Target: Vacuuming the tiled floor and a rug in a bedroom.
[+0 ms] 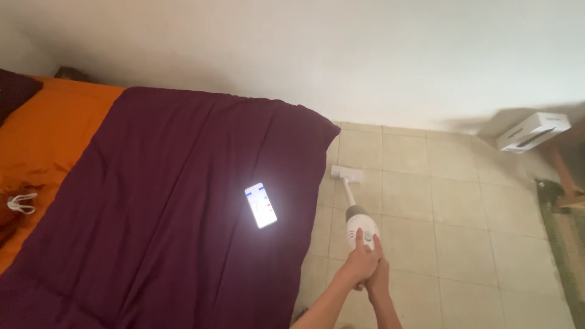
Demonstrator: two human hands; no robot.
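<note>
— What have you got in your hands?

— A white stick vacuum (356,210). My left hand (361,262) is wrapped over the top of its body, with one finger stretched up along the white casing. My right hand (379,277) sits just under and behind the left one, closed around the handle; most of that hand is hidden by the left, so I see little more than its back and wrist.

— Where is the vacuum on the floor?

— Its flat head (347,173) rests on the pale floor tiles (463,201), just beside the corner of the bed, near the white wall (365,55). The thin tube slants from the head back up to the rounded body in my grip.

— And the bed?

— To my left. A dark purple blanket (170,201) covers most of it, and an orange sheet (49,134) shows at the far side. A phone (261,205) lies face up on the blanket with its screen lit, well apart from my hands. A small white cord (21,203) lies on the orange part.

— Anything else around?

— A white box (533,131) sits on something wooden at the right, and a greenish rug (570,244) edges the floor below it.
</note>
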